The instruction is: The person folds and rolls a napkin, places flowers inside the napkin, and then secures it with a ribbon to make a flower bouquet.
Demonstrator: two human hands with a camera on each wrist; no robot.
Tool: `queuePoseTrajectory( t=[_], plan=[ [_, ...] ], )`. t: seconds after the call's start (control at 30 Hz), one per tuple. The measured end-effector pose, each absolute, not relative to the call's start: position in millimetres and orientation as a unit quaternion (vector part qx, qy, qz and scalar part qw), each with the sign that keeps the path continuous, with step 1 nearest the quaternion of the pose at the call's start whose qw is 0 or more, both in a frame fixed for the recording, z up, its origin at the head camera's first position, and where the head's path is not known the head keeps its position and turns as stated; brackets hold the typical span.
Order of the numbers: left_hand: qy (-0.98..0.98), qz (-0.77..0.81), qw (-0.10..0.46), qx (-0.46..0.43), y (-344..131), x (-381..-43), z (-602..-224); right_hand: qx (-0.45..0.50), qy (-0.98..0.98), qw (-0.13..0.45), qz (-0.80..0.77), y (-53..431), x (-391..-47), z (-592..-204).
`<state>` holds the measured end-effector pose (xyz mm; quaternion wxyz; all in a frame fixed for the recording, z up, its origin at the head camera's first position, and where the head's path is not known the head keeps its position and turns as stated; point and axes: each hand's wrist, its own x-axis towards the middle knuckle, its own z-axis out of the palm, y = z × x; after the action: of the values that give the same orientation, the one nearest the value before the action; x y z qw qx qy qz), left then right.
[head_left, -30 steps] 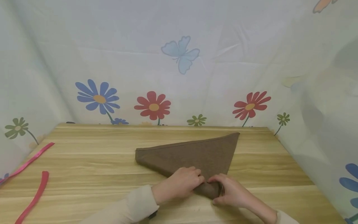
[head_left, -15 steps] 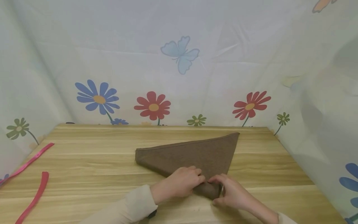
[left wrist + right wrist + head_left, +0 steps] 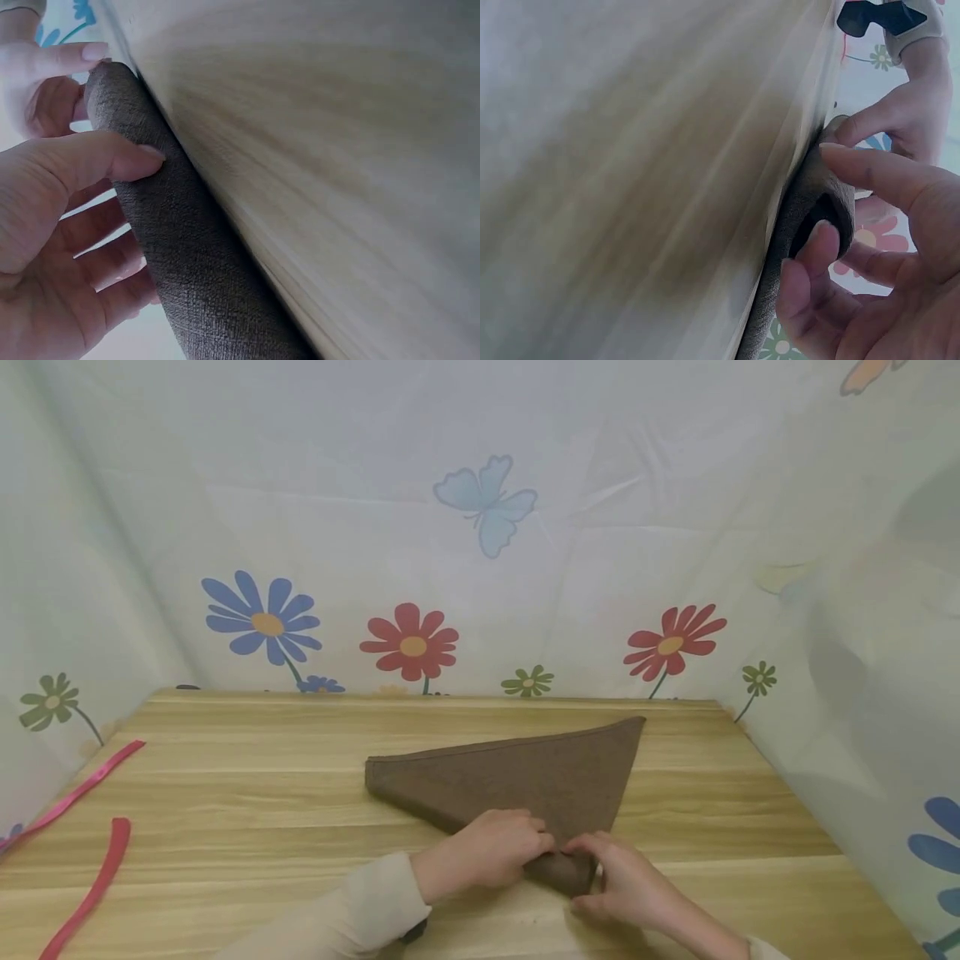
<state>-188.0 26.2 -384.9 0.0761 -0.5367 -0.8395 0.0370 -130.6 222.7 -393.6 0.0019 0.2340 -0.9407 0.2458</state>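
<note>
A brown cloth [image 3: 517, 781] lies on the table, folded to a rough triangle, its near edge turned into a thick roll. My left hand [image 3: 487, 852] holds this roll from the near side, thumb on its front and fingers behind, as the left wrist view shows along the cloth roll [image 3: 202, 262]. At the roll's right end, my right hand [image 3: 626, 885] grips the cloth between thumb and fingers. In the right wrist view the hollow end of the rolled cloth [image 3: 829, 180] opens beside the fingertips [image 3: 821, 240] of that hand.
Two pink-red ribbons lie at the table's left: one ribbon [image 3: 93, 781] near the left edge, another ribbon [image 3: 101, 881] closer to the front. A pale curtain [image 3: 337, 510] printed with flowers and butterflies encloses the wood-grain table [image 3: 262, 760] at the back and sides.
Both hands keep their hold on the rolled edge and have shifted only very slightly to the right. The cloth's shape looks the same.
</note>
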Motion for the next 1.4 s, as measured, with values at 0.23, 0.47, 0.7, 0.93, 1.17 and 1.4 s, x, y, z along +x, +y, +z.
queuePoseTrajectory(
  t=[0.23,0.47,0.7,0.93,1.17,1.4],
  plan=[
    [-0.838,0.038,0.065,-0.54,28,-187,-382,0.252,-0.934,-0.008,0.255,224,-133,-395],
    [-0.84,0.042,0.054,-0.538,24,-173,-377,0.272,-0.924,-0.031,0.269,224,-136,-395],
    [-0.85,0.032,0.032,-0.525,17,-166,-371,0.301,-0.912,-0.034,0.277,219,-139,-397],
    [-0.867,-0.004,-0.022,-0.498,13,-178,-365,0.261,-0.873,-0.138,0.389,222,-144,-395],
    [-0.866,0.028,0.125,-0.483,10,-175,-374,0.191,-0.862,-0.166,0.439,222,-148,-393],
    [-0.879,0.003,0.088,-0.469,8,-173,-379,0.17,-0.871,-0.16,0.433,223,-149,-394]
  ],
)
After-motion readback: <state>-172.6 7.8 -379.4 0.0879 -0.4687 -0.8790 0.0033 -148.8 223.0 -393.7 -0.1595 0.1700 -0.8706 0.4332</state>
